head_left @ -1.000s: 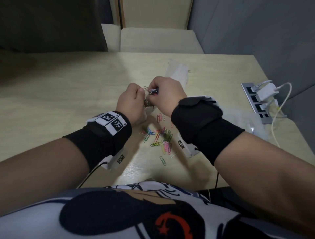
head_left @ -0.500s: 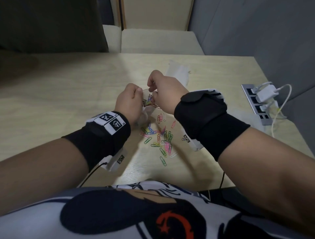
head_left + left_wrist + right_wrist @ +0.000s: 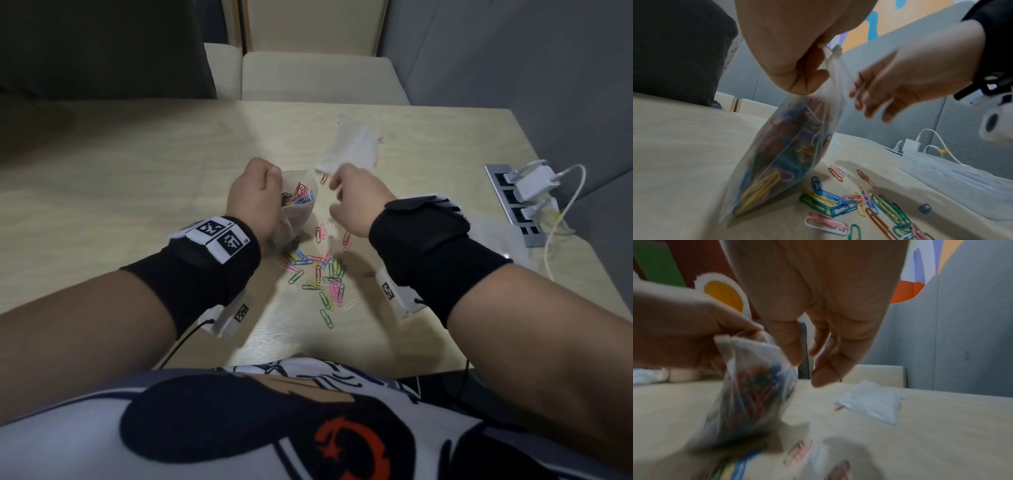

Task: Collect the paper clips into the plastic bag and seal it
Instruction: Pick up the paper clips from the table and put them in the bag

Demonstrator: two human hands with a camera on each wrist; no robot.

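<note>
My left hand [image 3: 269, 181] pinches the rim of a clear plastic bag [image 3: 298, 209] and holds it upright, its bottom on the table. The bag [image 3: 781, 154] is partly filled with coloured paper clips, and its mouth stands open. My right hand [image 3: 337, 192] hovers just right of the mouth, fingers loosely curved, with nothing between thumb and fingers in the right wrist view [image 3: 807, 363]. Several loose paper clips [image 3: 325, 274] lie scattered on the table between my wrists, and one orange clip [image 3: 323, 178] lies by my right fingertips.
A stack of flat spare bags [image 3: 352, 147] lies beyond my right hand. A power strip [image 3: 517, 205] with white chargers and cables sits at the table's right edge, and a clear plastic case [image 3: 962, 178] lies in front of it. Cushioned seats stand behind the table.
My right hand has pulled away from the bag's mouth to the right, uncovering the clips inside. My left hand keeps its grip on the bag's rim.
</note>
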